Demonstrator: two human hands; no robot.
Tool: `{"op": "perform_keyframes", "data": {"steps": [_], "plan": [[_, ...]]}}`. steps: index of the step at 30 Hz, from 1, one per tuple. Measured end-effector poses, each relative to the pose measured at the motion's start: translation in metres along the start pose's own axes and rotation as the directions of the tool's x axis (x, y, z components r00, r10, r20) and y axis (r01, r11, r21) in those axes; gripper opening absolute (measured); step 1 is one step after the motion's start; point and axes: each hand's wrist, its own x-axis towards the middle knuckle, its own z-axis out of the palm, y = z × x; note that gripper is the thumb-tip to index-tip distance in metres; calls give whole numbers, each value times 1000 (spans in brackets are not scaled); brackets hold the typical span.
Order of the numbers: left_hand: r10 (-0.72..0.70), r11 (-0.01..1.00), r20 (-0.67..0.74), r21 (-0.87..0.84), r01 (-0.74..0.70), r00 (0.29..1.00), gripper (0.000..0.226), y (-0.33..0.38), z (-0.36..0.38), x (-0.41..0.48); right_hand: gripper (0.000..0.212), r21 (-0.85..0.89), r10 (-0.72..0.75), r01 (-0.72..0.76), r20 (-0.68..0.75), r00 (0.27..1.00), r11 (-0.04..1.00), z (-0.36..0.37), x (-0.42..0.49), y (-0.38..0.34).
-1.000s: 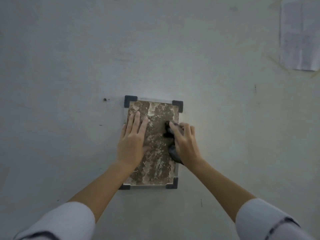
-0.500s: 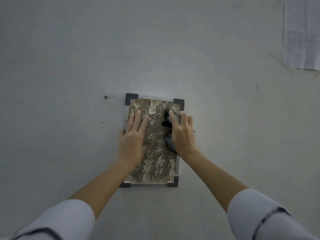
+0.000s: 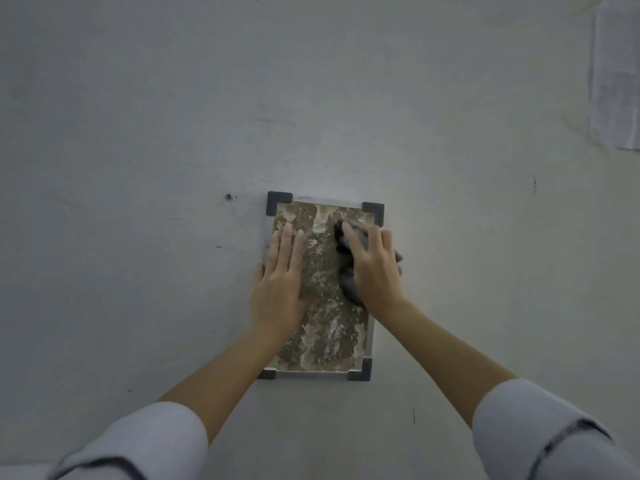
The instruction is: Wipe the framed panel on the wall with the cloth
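A framed panel [image 3: 327, 341] hangs on the pale wall; it has a mottled brown and white surface, a thin light frame and dark corner pieces. My left hand [image 3: 280, 282] lies flat on the panel's left half with the fingers pointing up. My right hand [image 3: 374, 268] presses a dark crumpled cloth [image 3: 348, 285] against the panel's upper right part, near the top right corner. Most of the cloth is hidden under the hand.
A sheet of printed paper [image 3: 614, 74] is stuck to the wall at the upper right. A small screw or hole [image 3: 228, 196] sits in the wall left of the panel's top. The wall around is bare, with a few small marks.
My right hand has slid the cloth upward along the panel's right side, from the middle toward the top right corner. The left hand has stayed flat in place.
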Motion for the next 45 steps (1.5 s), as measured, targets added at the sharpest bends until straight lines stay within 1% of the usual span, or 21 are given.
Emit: {"op": "perform_keyframes", "data": {"steps": [3,4,5,7,10,12,14,16,18,20,22,25,27,29,31,33,35,37,39,42,45], "plan": [[-10,1000,19,8,10,1000,120,1,-2,2,57,16,-127,126,45,991,992,-2,-24,5],[-8,1000,24,4,8,1000,121,0,-4,2,54,51,-134,131,64,989,990,-4,-23,7],[-7,1000,28,-5,7,1000,121,0,-5,0,52,92,-116,109,73,991,990,-7,-17,9],[-14,999,26,-28,15,1000,125,0,-6,-3,51,143,-32,28,26,999,989,-10,9,14],[-45,999,0,-18,45,999,131,1,-6,-6,55,121,94,-88,-42,995,989,-12,47,9],[-61,998,-4,-30,61,998,131,1,-3,-6,58,104,102,-98,-39,994,990,-6,48,-2],[-62,997,9,-54,62,998,128,-1,0,-6,58,97,52,-50,-18,998,994,1,26,-13],[-62,996,18,-65,63,998,121,-2,1,-4,55,79,-54,53,13,998,995,5,-4,-15],[-60,997,20,-44,61,998,117,0,0,-3,49,69,-158,154,51,986,986,5,-24,-12],[-55,998,34,-7,55,998,116,2,-4,-3,46,91,-204,198,62,977,976,3,-22,-8],[-57,998,61,39,55,997,118,3,-8,-5,47,132,-146,141,30,989,981,-1,-2,-3],[-73,992,54,104,67,996,124,3,-8,-5,52,157,36,-27,-54,998,987,-10,42,5],[-87,990,57,119,80,995,126,4,-7,-5,55,138,59,-52,-49,997,989,-10,55,1],[-93,988,79,133,82,993,124,3,-10,-4,51,121,18,-15,-26,999,993,-3,46,-8],[-82,990,107,124,69,991,116,2,-13,-3,46,113,-50,49,8,999,992,5,20,-15],[-78,992,125,108,64,989,110,1,-17,-3,51,96,-148,144,40,988,985,8,-9,-14],[-71,992,115,115,58,991,111,0,-20,-3,52,83,-263,257,79,962,963,4,-24,-11],[-72,989,131,134,54,989,114,-2,-20,-5,45,96,-299,291,95,949,952,-2,-19,-7],[-77,987,143,153,55,987,121,-3,-20,-6,40,116,-198,190,54,979,975,-6,4,-4],[-82,980,114,189,59,990,130,-4,-17,-7,46,123,4,-1,-24,1000,992,-8,43,-5],[-93,975,119,214,66,989,130,-5,-14,-6,49,116,14,-10,-36,999,993,-2,45,-21]]}}
